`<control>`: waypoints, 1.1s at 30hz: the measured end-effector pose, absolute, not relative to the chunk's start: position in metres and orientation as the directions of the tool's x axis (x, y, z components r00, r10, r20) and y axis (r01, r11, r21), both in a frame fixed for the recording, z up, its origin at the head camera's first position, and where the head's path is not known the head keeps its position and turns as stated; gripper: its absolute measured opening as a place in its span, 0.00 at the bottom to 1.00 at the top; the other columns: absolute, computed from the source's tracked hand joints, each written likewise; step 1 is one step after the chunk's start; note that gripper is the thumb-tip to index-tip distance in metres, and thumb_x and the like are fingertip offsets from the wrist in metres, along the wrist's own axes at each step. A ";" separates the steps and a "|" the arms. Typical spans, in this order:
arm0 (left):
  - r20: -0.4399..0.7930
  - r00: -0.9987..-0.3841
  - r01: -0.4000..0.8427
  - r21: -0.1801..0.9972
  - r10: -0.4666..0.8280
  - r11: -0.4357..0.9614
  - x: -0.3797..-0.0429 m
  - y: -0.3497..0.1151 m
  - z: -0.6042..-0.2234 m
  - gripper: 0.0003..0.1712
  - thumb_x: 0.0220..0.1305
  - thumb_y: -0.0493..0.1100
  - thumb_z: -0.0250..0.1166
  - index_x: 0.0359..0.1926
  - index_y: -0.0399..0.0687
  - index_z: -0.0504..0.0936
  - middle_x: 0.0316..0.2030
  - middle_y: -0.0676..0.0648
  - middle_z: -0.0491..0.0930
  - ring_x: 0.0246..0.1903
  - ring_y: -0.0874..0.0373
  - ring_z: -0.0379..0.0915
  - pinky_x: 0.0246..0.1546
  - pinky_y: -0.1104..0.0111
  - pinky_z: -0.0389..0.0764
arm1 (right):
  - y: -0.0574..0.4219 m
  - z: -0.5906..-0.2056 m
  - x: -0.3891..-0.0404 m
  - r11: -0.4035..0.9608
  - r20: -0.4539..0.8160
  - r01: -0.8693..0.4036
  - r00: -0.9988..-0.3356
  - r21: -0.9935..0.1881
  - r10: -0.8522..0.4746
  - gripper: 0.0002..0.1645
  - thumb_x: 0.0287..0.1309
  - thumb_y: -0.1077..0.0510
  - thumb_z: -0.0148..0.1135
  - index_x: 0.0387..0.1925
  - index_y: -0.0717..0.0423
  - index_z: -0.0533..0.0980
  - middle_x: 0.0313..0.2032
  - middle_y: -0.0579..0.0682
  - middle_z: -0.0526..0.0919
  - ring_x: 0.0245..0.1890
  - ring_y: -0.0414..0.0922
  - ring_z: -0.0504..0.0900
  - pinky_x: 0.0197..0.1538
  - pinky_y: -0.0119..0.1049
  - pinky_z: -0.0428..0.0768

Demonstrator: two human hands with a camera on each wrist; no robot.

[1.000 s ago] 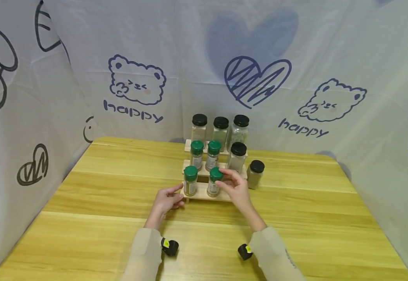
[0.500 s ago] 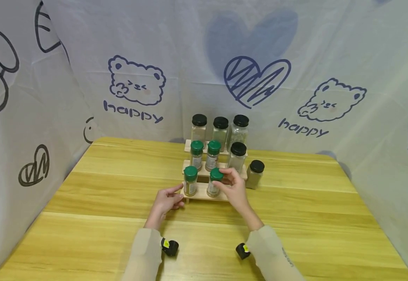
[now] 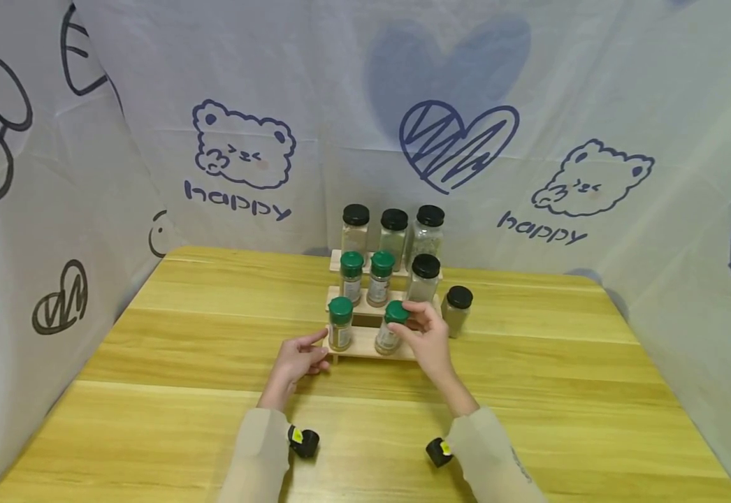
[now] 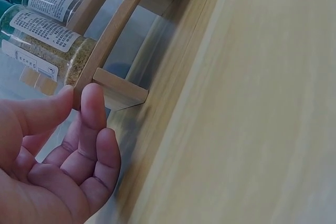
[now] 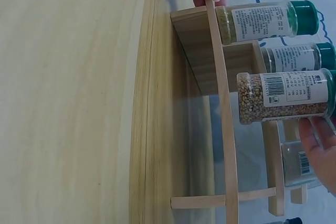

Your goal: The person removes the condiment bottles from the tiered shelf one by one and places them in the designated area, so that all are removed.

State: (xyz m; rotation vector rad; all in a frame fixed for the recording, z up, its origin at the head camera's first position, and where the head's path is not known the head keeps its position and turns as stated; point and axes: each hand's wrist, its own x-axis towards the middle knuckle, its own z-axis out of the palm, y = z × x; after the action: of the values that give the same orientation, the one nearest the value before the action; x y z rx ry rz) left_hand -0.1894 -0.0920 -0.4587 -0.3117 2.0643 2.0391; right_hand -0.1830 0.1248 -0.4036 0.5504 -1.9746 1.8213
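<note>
My right hand point(image 3: 430, 347) pinches a green-capped spice jar point(image 3: 387, 341) near its cap. The jar leans a little; its bottom sits slightly apart from the front shelf in the right wrist view, where pale brown grains point(image 5: 254, 98) show inside. My left hand point(image 3: 296, 361) grips the left end of the wooden spice rack point(image 4: 113, 35), thumb on the shelf and a finger at its front edge. Beside that hand another green-capped jar point(image 3: 340, 328) stands on the front shelf.
On the middle tier stand two green-capped jars point(image 3: 351, 283) and a black-capped jar point(image 3: 423, 279). Three black-capped jars point(image 3: 393, 241) fill the top tier. One more black-capped jar point(image 3: 456, 314) stands on the table point(image 3: 529, 405), right of the rack. A printed curtain point(image 3: 340, 105) hangs behind.
My right hand has moved slightly right with the green-capped jar, which has gone from upright to leaning. The left hand keeps its place on the rack.
</note>
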 end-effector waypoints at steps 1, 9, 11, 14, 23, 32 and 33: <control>-0.304 -0.953 -0.304 0.953 0.005 0.011 -0.190 -0.092 -0.459 0.22 0.58 0.30 0.58 0.55 0.40 0.72 0.27 0.42 0.79 0.18 0.61 0.75 0.22 0.72 0.75 | 0.126 -0.404 -0.183 0.070 0.542 -0.541 -0.840 -0.838 -0.017 0.18 0.40 0.81 0.60 0.38 0.78 0.69 0.37 0.71 0.76 0.34 0.39 0.77 0.37 0.30 0.77; -0.302 -0.953 -0.302 0.953 0.000 0.010 -0.191 -0.091 -0.461 0.22 0.58 0.30 0.58 0.55 0.41 0.73 0.27 0.41 0.78 0.18 0.61 0.75 0.22 0.72 0.74 | 0.139 -0.419 -0.192 0.054 0.550 -0.548 -0.835 -0.835 0.010 0.19 0.41 0.76 0.64 0.40 0.74 0.71 0.36 0.61 0.80 0.34 0.38 0.78 0.37 0.30 0.77; -0.304 -0.953 -0.304 0.953 -0.001 0.009 -0.192 -0.092 -0.461 0.22 0.58 0.30 0.58 0.55 0.40 0.72 0.28 0.41 0.78 0.18 0.61 0.75 0.22 0.72 0.74 | 0.143 -0.420 -0.192 0.052 0.559 -0.557 -0.829 -0.829 0.016 0.19 0.41 0.76 0.64 0.40 0.74 0.71 0.36 0.57 0.80 0.34 0.38 0.78 0.37 0.29 0.77; -0.310 -0.951 -0.310 0.951 -0.005 0.008 -0.192 -0.092 -0.461 0.22 0.57 0.30 0.58 0.55 0.41 0.73 0.28 0.40 0.78 0.18 0.61 0.75 0.22 0.72 0.74 | 0.148 -0.420 -0.191 0.047 0.566 -0.564 -0.824 -0.824 0.027 0.20 0.41 0.76 0.63 0.40 0.74 0.70 0.36 0.53 0.80 0.34 0.37 0.78 0.37 0.29 0.77; -0.308 -0.951 -0.308 0.951 -0.005 0.007 -0.192 -0.092 -0.463 0.22 0.57 0.30 0.58 0.55 0.41 0.73 0.27 0.41 0.79 0.18 0.61 0.75 0.22 0.72 0.74 | 0.162 -0.410 -0.182 0.100 0.579 -0.572 -0.813 -0.814 0.061 0.19 0.40 0.80 0.61 0.39 0.77 0.70 0.33 0.67 0.78 0.32 0.38 0.78 0.35 0.27 0.76; -0.307 -0.952 -0.307 0.952 -0.003 0.007 -0.192 -0.092 -0.464 0.22 0.57 0.30 0.59 0.55 0.42 0.73 0.28 0.41 0.79 0.19 0.60 0.75 0.22 0.72 0.75 | 0.171 -0.399 -0.172 0.123 0.593 -0.582 -0.800 -0.804 0.092 0.19 0.39 0.83 0.60 0.38 0.81 0.68 0.34 0.64 0.79 0.33 0.36 0.78 0.35 0.25 0.76; -0.306 -0.952 -0.306 0.952 -0.002 0.008 -0.192 -0.092 -0.463 0.22 0.57 0.30 0.58 0.55 0.42 0.73 0.28 0.41 0.79 0.19 0.60 0.75 0.22 0.72 0.75 | 0.172 -0.399 -0.172 0.121 0.595 -0.583 -0.798 -0.803 0.098 0.19 0.39 0.83 0.60 0.38 0.81 0.68 0.33 0.60 0.80 0.33 0.36 0.78 0.35 0.25 0.76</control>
State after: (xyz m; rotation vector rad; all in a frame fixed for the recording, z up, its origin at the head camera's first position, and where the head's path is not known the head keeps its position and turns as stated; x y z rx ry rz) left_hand -0.1917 -0.0921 -0.4634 -0.3233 2.0628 2.0450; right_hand -0.1723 0.1719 -0.3994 0.4687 -1.8897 1.7275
